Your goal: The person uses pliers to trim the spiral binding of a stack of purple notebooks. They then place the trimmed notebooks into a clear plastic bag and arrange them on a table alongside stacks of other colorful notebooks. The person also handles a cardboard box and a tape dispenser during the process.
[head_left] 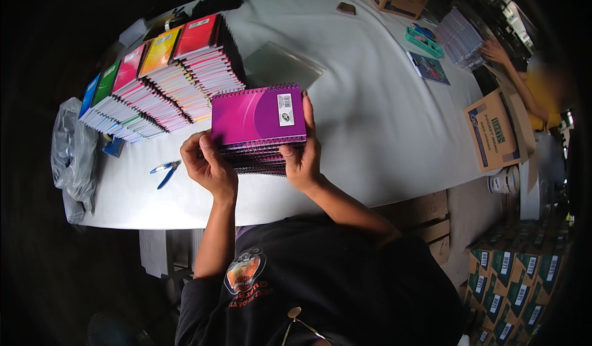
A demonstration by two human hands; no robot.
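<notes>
Between my two hands is a stack of purple spiral notebooks (256, 119), held above the near part of the table. My left hand (209, 166) grips the stack's lower left corner, thumb up along its edge. On the opposite side my right hand (303, 155) wraps the right edge, its thumb pressed on the near side. A white label sits on the top cover, and black coils show along the stack's near side. Left of and beyond my hands stand tall stacks of spiral notebooks (161, 56) with blue, green, pink, yellow and red covers.
A white-covered table (382, 130) spans the scene. Blue pens (165, 175) lie left of me, near a clear plastic bag (74, 155). At right are an open carton (493, 130), a green tray (424, 41), another notebook stack (458, 38) and a co-worker's arm (515, 75). Boxes (512, 284) are piled lower right.
</notes>
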